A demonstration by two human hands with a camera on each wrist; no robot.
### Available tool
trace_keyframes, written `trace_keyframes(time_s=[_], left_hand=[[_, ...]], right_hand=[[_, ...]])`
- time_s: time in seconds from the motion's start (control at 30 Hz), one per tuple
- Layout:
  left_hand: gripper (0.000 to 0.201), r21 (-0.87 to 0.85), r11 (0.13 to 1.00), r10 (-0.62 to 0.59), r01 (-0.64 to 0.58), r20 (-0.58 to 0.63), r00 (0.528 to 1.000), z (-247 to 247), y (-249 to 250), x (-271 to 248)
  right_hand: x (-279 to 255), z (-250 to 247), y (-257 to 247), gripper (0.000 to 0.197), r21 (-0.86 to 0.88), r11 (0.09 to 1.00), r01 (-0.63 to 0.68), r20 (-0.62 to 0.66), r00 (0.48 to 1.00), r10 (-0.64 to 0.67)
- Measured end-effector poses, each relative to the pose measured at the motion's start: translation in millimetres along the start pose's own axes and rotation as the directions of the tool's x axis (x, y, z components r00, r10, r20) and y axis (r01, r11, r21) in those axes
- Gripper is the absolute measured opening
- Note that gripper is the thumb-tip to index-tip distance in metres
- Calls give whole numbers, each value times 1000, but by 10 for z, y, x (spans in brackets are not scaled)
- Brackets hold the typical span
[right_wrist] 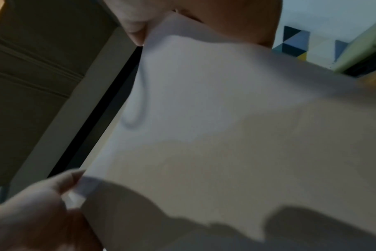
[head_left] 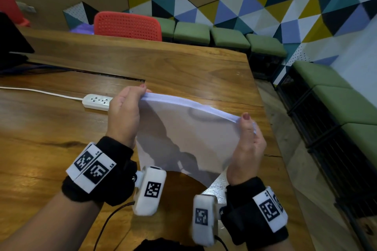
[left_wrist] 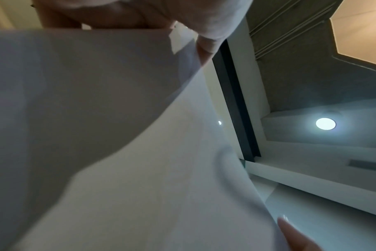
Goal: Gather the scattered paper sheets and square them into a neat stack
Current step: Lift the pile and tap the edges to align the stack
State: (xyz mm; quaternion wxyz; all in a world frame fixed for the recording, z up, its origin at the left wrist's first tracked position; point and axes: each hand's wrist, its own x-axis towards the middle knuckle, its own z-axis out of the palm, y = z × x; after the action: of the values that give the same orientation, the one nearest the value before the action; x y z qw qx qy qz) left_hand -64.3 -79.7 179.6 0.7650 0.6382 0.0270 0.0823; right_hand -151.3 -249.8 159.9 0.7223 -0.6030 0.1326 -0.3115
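A stack of white paper sheets (head_left: 183,132) stands upright above the wooden table (head_left: 51,128), its top edges bunched together. My left hand (head_left: 127,106) grips the stack's top left corner, and my right hand (head_left: 250,136) grips its top right corner. The lower corner hangs toward the table near the wrist cameras. In the left wrist view the paper (left_wrist: 118,152) fills most of the picture, with my left hand's fingers (left_wrist: 205,51) at its top edge. In the right wrist view the sheets (right_wrist: 225,127) show a faint pen loop, with my right thumb (right_wrist: 135,32) at the top.
A white power strip (head_left: 97,101) with its cord lies on the table just left of my left hand. A red chair (head_left: 127,25) stands behind the far table edge. Green benches (head_left: 230,38) line the patterned wall. The table's right edge (head_left: 269,128) drops off beside my right hand.
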Motion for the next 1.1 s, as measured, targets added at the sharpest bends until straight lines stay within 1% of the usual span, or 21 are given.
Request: trace_keyframes(time_s=[0.1, 0.23, 0.33, 0.4, 0.47, 0.5, 0.8, 0.93, 1.1], left_hand=[[25, 24, 1000, -9, 9, 1, 1000, -28, 1, 1], [23, -3, 1000, -10, 10, 8, 1000, -5, 5, -10], [22, 17, 1000, 15, -15, -12, 1000, -7, -11, -19], [24, 33, 999, 34, -34, -7, 999, -10, -27, -37], [31, 21, 999, 24, -24, 13, 1000, -8, -29, -53], [32, 12, 1000, 15, -15, 19, 1000, -9, -30, -57], [20, 20, 1000, -21, 21, 21, 1000, -1, 39, -52], [26, 30, 999, -10, 9, 31, 999, 0, 18, -58], [25, 34, 999, -14, 13, 38, 999, -12, 14, -59]], right_hand=[[33, 8, -51, 25, 49, 999, -12, -16, 1000, 13], [91, 41, -46, 31, 65, 998, -11, -67, 998, 15], [123, 37, -42, 24, 63, 998, -16, -98, 995, 22], [135, 49, -29, 22, 31, 999, -29, -102, 994, 32], [140, 58, -23, 19, 30, 999, -40, -113, 993, 43], [146, 58, -17, 17, 28, 999, -38, -116, 992, 41], [126, 65, -36, 16, -19, 1000, -13, -137, 991, 10], [130, 80, -39, 17, -5, 1000, -16, -162, 987, 15], [123, 78, -39, 18, -1, 999, -47, -144, 988, 46]])
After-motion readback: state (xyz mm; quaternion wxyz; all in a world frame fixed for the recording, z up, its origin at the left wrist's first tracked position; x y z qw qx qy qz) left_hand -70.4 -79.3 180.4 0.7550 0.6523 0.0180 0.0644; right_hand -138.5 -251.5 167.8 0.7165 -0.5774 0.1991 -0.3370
